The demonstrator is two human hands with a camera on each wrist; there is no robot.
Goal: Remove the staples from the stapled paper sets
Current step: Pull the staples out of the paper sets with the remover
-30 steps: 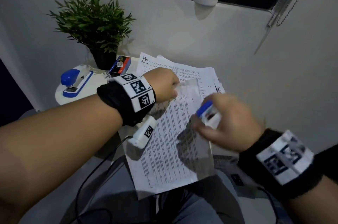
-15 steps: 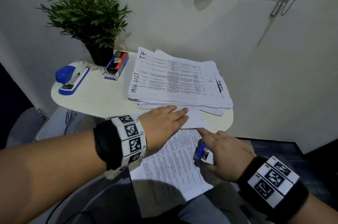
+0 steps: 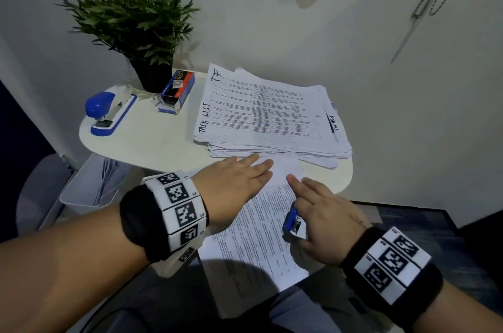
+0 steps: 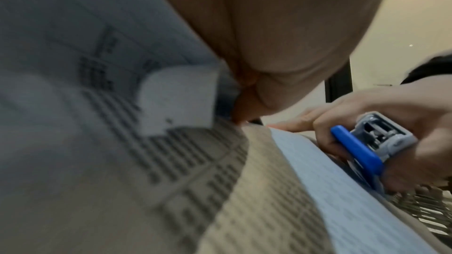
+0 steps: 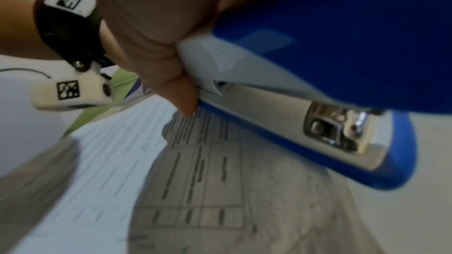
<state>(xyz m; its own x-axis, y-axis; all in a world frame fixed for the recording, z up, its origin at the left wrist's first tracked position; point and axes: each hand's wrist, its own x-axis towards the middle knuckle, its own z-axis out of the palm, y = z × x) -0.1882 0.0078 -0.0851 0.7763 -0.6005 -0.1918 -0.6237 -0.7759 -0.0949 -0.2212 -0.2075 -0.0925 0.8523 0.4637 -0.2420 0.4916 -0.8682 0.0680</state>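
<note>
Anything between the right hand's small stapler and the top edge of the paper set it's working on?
Nothing visible. The right hand grips the small blue stapler directly over the paper set, index finger extended onto the sheet. The left hand lies flat on the top left, beside that path, not across it.

Two staplers: a large blue one (image 3: 109, 112) at 10 o'clock, a small blue one (image 3: 292, 222) at 5. One potted plant (image 3: 130, 19), one staple box (image 3: 177, 90), one paper stack (image 3: 266, 115), one loose paper set (image 3: 258, 234), one bin (image 3: 89, 185).

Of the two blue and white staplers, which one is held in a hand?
The small blue and white stapler in the right hand, over the printed sheet. The larger blue and white stapler lies untouched beside the potted plant.
</note>
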